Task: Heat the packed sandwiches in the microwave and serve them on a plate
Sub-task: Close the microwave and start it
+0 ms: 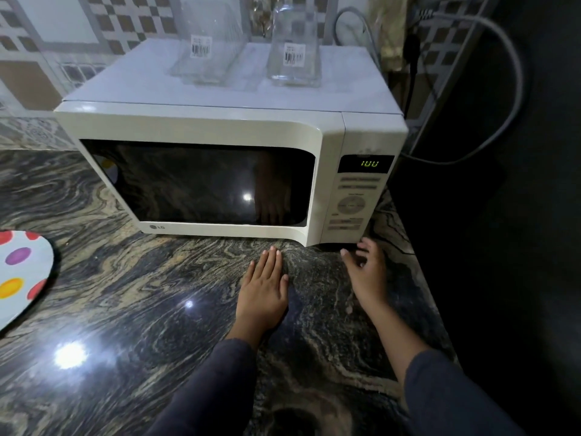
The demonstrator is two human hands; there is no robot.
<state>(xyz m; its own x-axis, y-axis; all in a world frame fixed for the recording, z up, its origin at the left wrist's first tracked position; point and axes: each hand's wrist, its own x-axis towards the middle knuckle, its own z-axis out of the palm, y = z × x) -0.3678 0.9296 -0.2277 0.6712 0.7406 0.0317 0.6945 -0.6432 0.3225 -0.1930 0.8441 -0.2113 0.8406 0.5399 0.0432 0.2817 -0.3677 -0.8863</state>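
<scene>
Left hand flat, right hand loose, both empty just before the closed microwave.

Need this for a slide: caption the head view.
Left hand flat on counter, right hand by the closed microwave; dotted plate at far left.

Your dark, veined stone counter fills the lower frame. The microwave stands on it at centre (door shut), a spotted plate lies at the left edge, and your left hand rests flat just before the microwave.
</scene>
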